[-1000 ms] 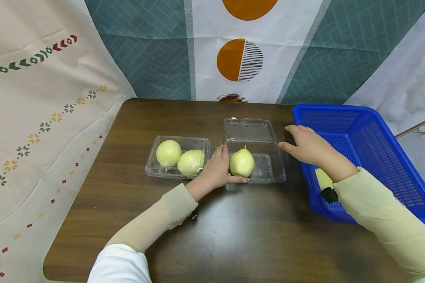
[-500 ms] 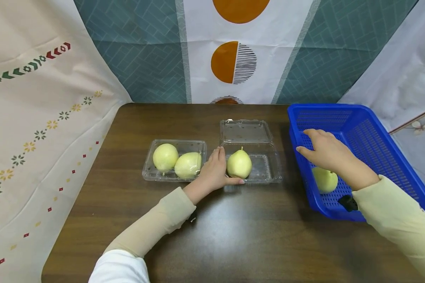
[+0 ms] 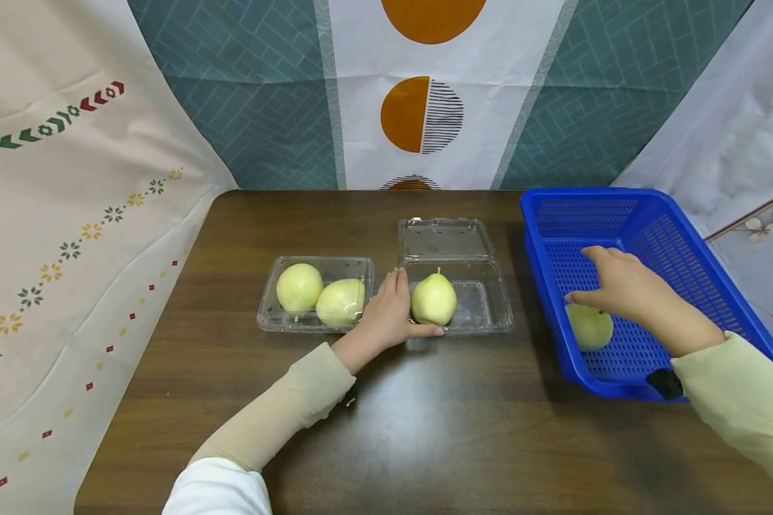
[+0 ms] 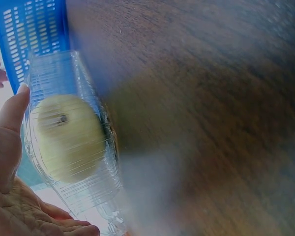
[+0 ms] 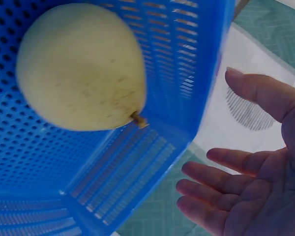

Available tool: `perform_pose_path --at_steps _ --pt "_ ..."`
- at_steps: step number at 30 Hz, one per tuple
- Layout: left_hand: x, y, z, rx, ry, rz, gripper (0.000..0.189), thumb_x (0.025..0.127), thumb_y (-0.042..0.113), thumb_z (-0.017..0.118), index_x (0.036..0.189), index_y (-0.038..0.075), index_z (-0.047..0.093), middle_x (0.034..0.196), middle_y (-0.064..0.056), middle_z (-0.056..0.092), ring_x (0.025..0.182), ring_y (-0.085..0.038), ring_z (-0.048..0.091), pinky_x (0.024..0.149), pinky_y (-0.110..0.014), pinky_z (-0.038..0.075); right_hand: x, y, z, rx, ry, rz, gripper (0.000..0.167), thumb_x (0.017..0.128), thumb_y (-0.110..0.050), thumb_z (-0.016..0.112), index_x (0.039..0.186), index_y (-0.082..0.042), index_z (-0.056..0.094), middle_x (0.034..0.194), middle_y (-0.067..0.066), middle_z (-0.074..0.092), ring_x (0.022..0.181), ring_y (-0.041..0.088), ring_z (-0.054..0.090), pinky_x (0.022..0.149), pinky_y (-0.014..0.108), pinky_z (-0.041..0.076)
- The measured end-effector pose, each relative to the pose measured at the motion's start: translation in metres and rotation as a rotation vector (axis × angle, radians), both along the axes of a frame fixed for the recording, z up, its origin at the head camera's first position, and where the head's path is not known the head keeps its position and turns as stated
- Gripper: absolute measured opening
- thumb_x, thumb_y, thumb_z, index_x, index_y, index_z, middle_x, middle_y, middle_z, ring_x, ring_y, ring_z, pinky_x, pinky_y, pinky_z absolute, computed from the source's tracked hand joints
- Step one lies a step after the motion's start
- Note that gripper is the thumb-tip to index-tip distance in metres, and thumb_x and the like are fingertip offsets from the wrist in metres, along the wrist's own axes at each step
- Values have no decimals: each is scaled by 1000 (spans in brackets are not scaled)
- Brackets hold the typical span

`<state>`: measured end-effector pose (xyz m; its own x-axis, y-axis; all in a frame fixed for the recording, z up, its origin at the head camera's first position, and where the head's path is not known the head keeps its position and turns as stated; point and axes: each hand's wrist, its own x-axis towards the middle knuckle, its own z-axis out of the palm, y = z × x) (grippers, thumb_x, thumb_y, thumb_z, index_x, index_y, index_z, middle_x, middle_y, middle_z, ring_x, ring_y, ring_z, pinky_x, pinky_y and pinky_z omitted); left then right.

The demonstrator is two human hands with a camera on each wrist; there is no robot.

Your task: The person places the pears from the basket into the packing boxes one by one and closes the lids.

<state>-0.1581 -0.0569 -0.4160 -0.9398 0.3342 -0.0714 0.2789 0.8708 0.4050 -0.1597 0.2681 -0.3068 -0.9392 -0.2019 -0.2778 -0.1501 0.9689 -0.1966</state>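
In the head view my left hand (image 3: 386,312) rests against the left side of an open clear plastic clamshell box (image 3: 482,325), its thumb along the front edge. One yellow-green pear (image 3: 434,299) stands upright in that box, stem up. The left wrist view shows the thumb and palm beside the box, with the pear (image 4: 69,140) seen through its wall. Over the blue basket (image 3: 544,304) my right hand (image 3: 640,292) hovers with fingers apart, holding nothing. Below it a pear (image 3: 589,327) lies in the basket; its stem (image 5: 139,120) shows in the right wrist view.
Left of my left hand sits another clear box (image 3: 272,315) holding two pears (image 3: 299,287), its lid apparently down. All stand on a brown wooden table (image 3: 386,436). Patterned cloth (image 3: 264,107) hangs behind the table.
My right hand has moved rightward from beside the open box to over the basket, bringing the pear there more into view. The left hand keeps its place on the box; the view shifts slightly.
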Motion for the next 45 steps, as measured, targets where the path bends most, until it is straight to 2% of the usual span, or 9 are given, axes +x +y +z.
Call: perform_pose_path --at_steps 5,13,18,25,30,34,41,45 --pt "1 1 0 0 5 -2 124 66 67 73 147 -9 18 151 -26 24 140 -37 29 105 -48 39 1 11 -8 1 7 36 84 79 -32 75 135 16 35 129 43 40 117 59 38 94 67 35" --pt "1 3 -1 -3 8 -6 124 66 67 73 147 -9 19 151 -26 26 139 -37 31 104 -48 40 6 24 -18 -2 -40 73 87 74 -32 79 134 15 37 127 44 42 116 59 40 91 67 37" --pt "2 2 0 -4 9 -6 124 66 67 73 147 -9 19 151 -26 25 139 -37 30 105 -48 39 9 29 -22 -12 -82 61 90 74 -34 80 135 15 36 129 44 40 118 59 38 92 68 36" --pt "1 1 0 0 8 -2 124 67 67 72 147 -9 18 152 -26 24 140 -37 29 106 -48 38 12 35 -29 -9 -93 60 91 73 -38 80 134 15 37 128 44 42 115 58 41 89 67 39" --pt "0 1 -1 -4 14 0 124 67 67 73 147 -9 18 152 -26 24 140 -37 29 106 -48 38 13 36 -37 -28 -75 79 89 69 -36 82 129 16 42 117 39 52 98 45 54 76 54 46" --pt "0 2 -1 -6 26 -8 124 67 68 72 147 -9 18 151 -26 25 139 -37 30 106 -48 39 13 36 -43 -37 -71 74 88 67 -34 83 126 17 43 110 35 56 85 34 54 68 45 45" --pt "0 2 -2 2 37 -7 123 67 67 73 147 -10 19 151 -27 26 139 -37 31 106 -48 38 15 39 -51 -73 -73 79 91 64 -35 85 125 18 43 98 27 61 79 29 55 65 40 45" --pt "1 2 -2 -2 23 -6 124 67 67 73 147 -9 18 151 -26 25 139 -37 29 106 -48 38 17 40 -56 -110 -57 87 84 64 -32 85 120 16 47 91 20 61 75 25 55 61 35 44"
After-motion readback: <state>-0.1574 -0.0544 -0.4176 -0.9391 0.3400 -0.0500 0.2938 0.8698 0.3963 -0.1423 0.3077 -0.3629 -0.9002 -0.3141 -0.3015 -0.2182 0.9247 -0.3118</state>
